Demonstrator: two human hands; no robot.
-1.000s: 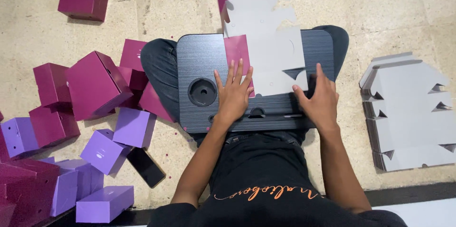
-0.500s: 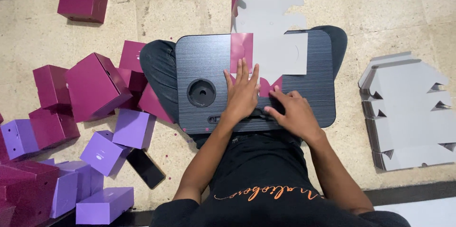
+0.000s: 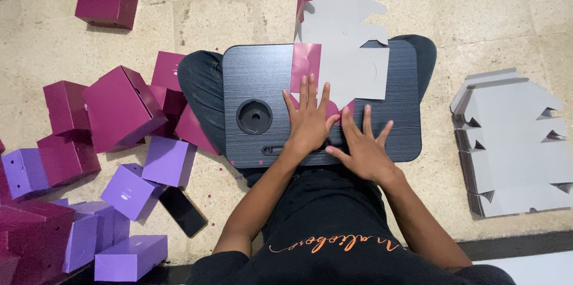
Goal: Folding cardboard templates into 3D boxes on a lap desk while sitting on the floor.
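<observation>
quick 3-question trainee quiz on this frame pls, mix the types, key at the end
1. True or false: both hands press flat on the die-cut cardboard blank lying on the dark lap tray.
2. Multiple choice: the stack of flat grey blanks lies on the floor at A) the person's right, B) the person's left, C) on the tray.
3. Fill in: the folded boxes piled on the floor are magenta and ____.

Key:
1. True. The left hand and right hand lie palm down, fingers spread, on the blank's near edge.
2. A.
3. Purple.
</observation>
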